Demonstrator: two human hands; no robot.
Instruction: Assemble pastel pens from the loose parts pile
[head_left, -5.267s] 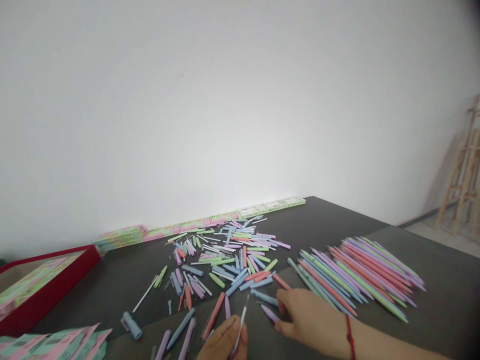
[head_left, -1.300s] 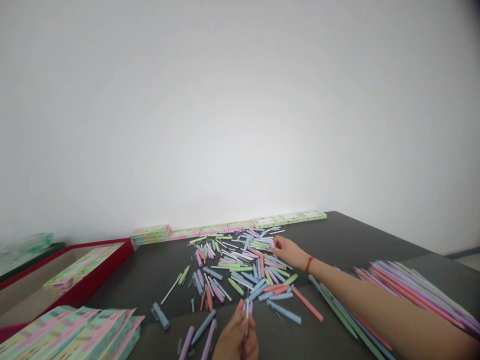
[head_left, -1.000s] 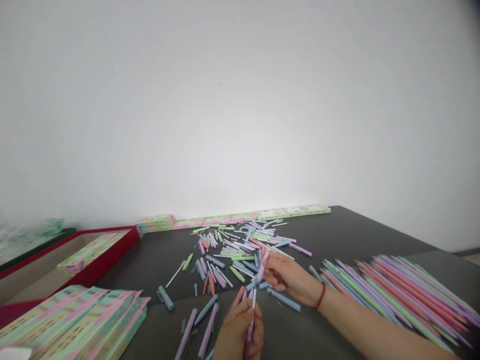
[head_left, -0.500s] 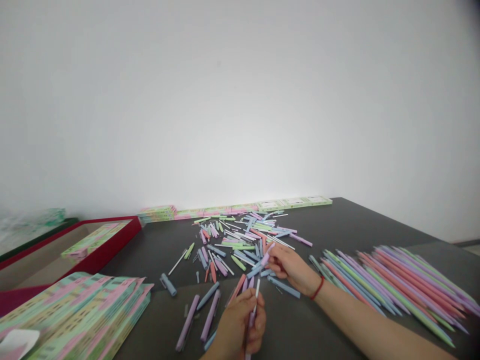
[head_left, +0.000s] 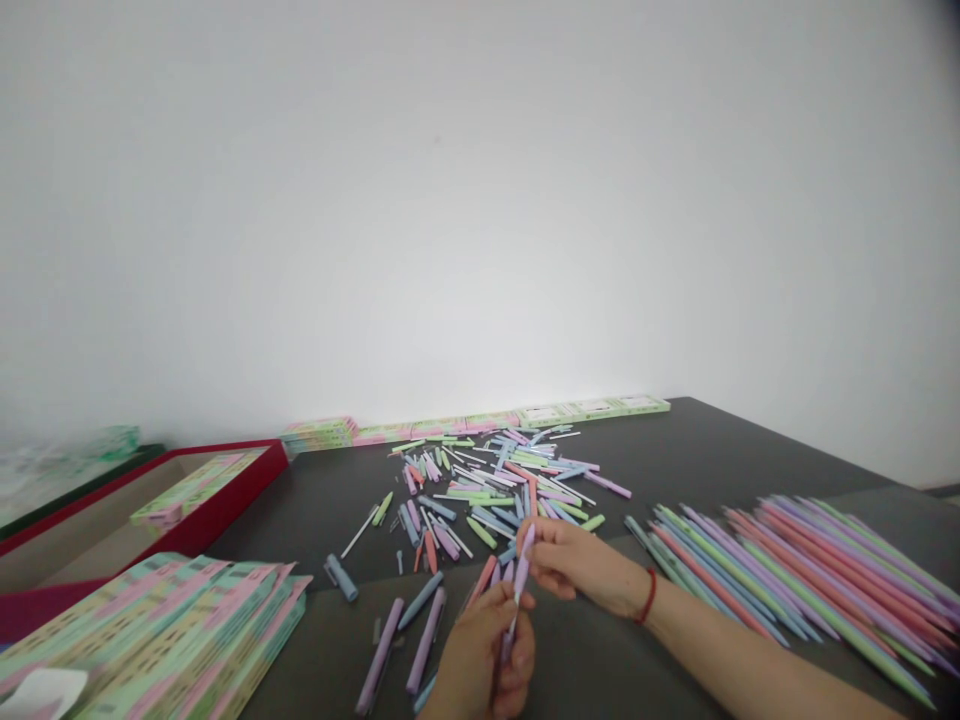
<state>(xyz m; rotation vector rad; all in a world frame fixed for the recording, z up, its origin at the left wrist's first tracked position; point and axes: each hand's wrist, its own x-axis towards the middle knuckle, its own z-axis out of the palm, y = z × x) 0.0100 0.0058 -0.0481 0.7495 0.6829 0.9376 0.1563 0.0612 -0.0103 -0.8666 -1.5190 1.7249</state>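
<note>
My left hand (head_left: 491, 650) is closed around a purple pen barrel (head_left: 508, 640), with a thin white refill showing at its top. Just above it, my right hand (head_left: 566, 560) pinches a purple pen tip section (head_left: 524, 556), which points upward over the refill and meets it near the left thumb. Beyond both hands spreads a loose heap of pen parts (head_left: 480, 490): caps, barrels and white refills in green, blue, purple and coral. Purple pen barrels with clips (head_left: 381, 655) lie left of my left hand.
At the right lies a row of pastel pens (head_left: 795, 570), side by side. Printed pen boxes (head_left: 187, 630) are stacked front left, beside a red-rimmed box (head_left: 247, 490). More flat printed boxes (head_left: 450, 425) line the wall at the table's back.
My right hand has come down and closer to my left hand, bringing the purple tip section from above the heap onto the refill. My left hand stays closed on the barrel.
</note>
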